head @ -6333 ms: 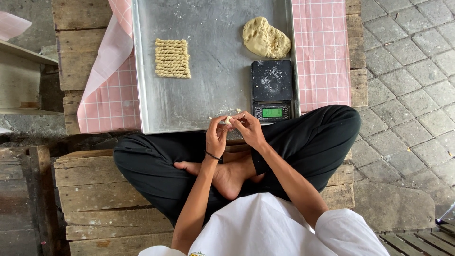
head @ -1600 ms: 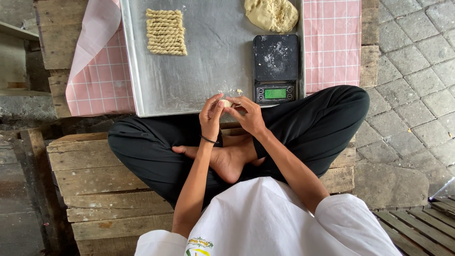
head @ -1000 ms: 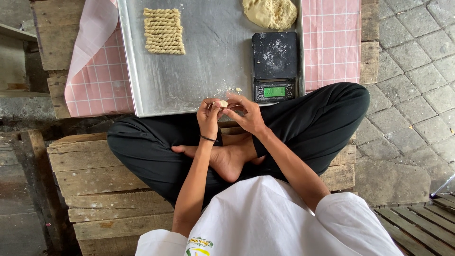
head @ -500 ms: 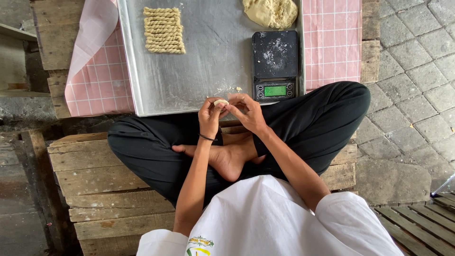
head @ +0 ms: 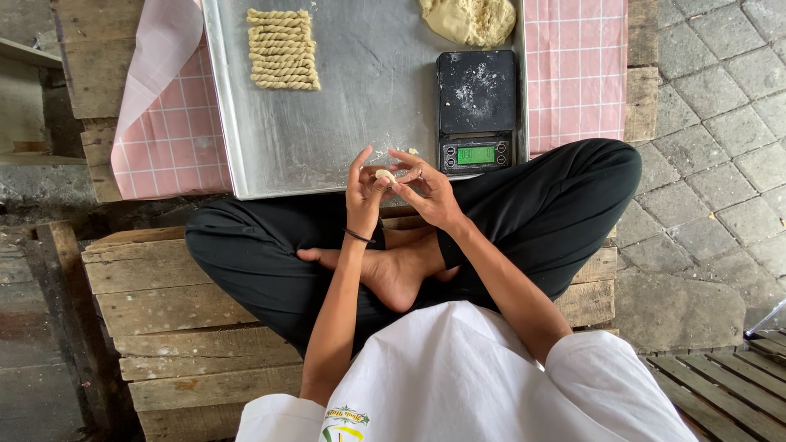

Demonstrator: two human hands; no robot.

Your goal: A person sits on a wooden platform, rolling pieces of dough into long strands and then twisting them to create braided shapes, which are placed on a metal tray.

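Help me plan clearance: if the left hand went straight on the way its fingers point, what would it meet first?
Probably the bare grey metal tray ahead of the left hand; depth is unclear.

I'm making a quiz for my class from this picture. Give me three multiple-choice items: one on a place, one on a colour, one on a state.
1. Where do the twisted dough sticks lie on the tray?
A. far left part
B. beside the scale
C. near edge

2. What colour is the checked cloth under the tray?
A. blue and white
B. pink and white
C. green and yellow

3. What is the state of the scale?
A. display dark
B. carrying the dough lump
C. display lit green, platform floury

Answers:
1 A: the sticks sit in a row at the tray's far left.
2 B: pink squares show on both sides of the tray.
3 C: the display glows green; the dough lump lies beyond it on the tray, while the left hand and right hand pinch a small dough piece.
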